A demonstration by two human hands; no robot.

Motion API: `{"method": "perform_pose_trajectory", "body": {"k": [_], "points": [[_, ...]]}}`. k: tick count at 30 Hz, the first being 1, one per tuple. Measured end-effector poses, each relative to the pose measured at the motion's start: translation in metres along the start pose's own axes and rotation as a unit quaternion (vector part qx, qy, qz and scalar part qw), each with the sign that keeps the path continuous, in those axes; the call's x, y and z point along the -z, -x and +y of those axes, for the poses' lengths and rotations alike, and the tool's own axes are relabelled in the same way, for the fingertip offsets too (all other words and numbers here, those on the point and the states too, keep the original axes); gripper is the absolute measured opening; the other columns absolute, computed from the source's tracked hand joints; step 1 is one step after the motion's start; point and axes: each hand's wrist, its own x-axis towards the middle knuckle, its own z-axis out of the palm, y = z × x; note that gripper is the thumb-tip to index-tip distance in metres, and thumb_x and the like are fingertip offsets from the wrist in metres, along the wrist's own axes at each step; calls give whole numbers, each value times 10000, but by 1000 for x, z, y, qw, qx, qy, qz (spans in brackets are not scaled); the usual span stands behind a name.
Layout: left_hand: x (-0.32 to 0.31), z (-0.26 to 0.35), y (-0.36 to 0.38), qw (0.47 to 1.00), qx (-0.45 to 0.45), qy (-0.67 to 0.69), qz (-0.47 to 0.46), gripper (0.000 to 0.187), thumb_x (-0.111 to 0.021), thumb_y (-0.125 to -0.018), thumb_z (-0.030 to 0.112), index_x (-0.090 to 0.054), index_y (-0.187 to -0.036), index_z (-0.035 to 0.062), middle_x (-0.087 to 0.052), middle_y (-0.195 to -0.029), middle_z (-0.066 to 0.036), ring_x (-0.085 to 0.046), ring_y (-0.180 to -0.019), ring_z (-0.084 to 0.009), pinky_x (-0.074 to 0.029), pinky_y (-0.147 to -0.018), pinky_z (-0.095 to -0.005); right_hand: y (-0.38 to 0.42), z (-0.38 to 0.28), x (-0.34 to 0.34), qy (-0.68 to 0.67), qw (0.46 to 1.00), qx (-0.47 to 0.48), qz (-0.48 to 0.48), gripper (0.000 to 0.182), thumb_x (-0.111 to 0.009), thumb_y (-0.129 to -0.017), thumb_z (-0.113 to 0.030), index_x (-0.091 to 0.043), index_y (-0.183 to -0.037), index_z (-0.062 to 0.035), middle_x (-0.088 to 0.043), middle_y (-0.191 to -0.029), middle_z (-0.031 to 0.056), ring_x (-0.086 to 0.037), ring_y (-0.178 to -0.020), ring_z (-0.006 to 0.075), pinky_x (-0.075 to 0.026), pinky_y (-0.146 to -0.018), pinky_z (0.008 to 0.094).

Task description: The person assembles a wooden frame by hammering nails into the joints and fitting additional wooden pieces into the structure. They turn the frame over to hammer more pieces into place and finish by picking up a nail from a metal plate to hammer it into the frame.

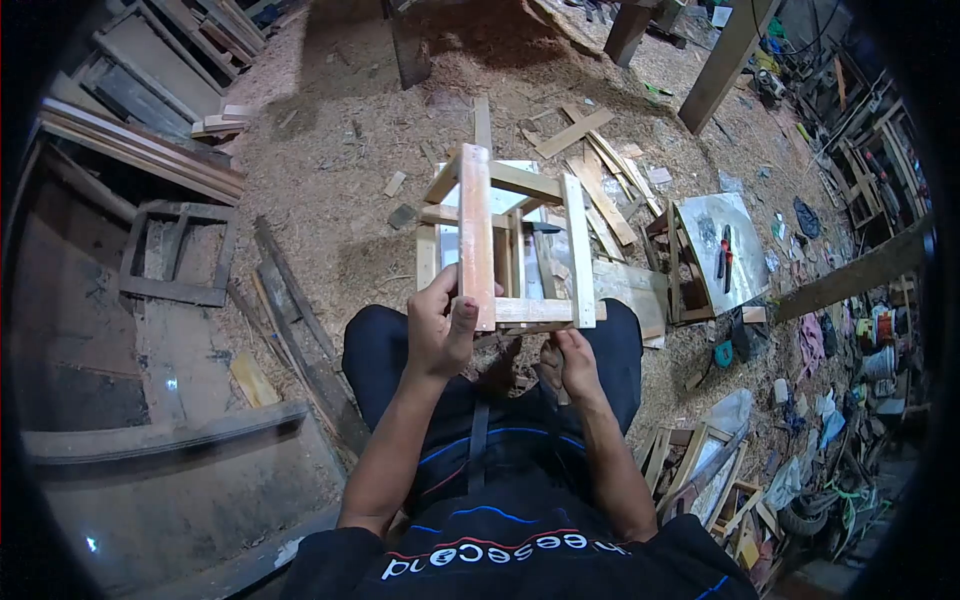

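A small wooden stool frame [477,240] of pale legs and crossbars is held up in front of my knees. My left hand [443,325] is closed around the near end of its broad, reddish left leg, the thumb lying along the wood. At the near right corner, my right hand [577,365] grips the end of the frame with thumb and fingers; part of that grip is hidden under the wood. A dark tool head, perhaps a hammer's [542,228], shows through the frame's open side. A pale board lies beneath the frame.
To the right stands a white-topped stool [722,290] with red-handled pliers [725,258] on it. Loose wood strips [603,200] lie beyond the frame on sawdust. Wooden panels [140,170] lean at left, a wooden post [725,75] rises at upper right, and clutter lines the right side.
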Motion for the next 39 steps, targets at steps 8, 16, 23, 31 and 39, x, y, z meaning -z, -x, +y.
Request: {"method": "perform_pose_trajectory", "body": {"k": [8, 16, 23, 31, 39], "points": [[-3, -3, 5, 993, 95, 26, -57, 1029, -373, -811, 834, -517, -1207, -105, -680, -856, -109, -599, -617, -77, -470, -520, -199, 3, -5, 1, 45, 998, -2, -52, 255, -400, -1042, -335, -486, -1041, -95, -455, -646, -7, -381, -413, 88, -336, -362, 239], [-5, -3, 5, 996, 70, 23, -51, 959, -355, -840, 807, -545, -1194, -64, -671, -854, -91, -562, -573, -52, -425, -461, -174, 2, -16, 4, 82, 996, -24, -20, 257, -398, -1044, -317, -493, -999, -83, -449, -632, -2, -386, -400, 97, -329, -354, 246], [-3, -4, 4, 992, 96, 54, -69, 946, -351, -849, 800, -552, -1183, -62, -667, -852, -93, -562, -588, -56, -421, -461, -174, -10, -13, 10, 87, 995, -45, 8, 234, -404, -1040, -294, -501, -991, -87, -449, -626, -5, -395, -424, 97, -332, -370, 256], [5, 0, -6, 992, 103, 46, -64, 952, -335, -850, 804, -575, -1144, -69, -670, -798, -94, -576, -567, -64, -426, -469, -183, -5, -8, 32, 269, 953, 112, 86, 208, -478, -1013, -206, -532, -1093, -22, -567, -697, 70, -549, -571, 141, -450, -518, 287], [19, -11, -18, 995, 66, -2, -78, 933, -312, -868, 791, -614, -1103, -60, -692, -765, -103, -578, -544, -58, -419, -463, -179, 1, -39, 62, 558, 773, 301, -13, 420, -567, -927, -50, -449, -1322, 27, -629, -1022, 298, -636, -953, 439, -515, -774, 413]]}}
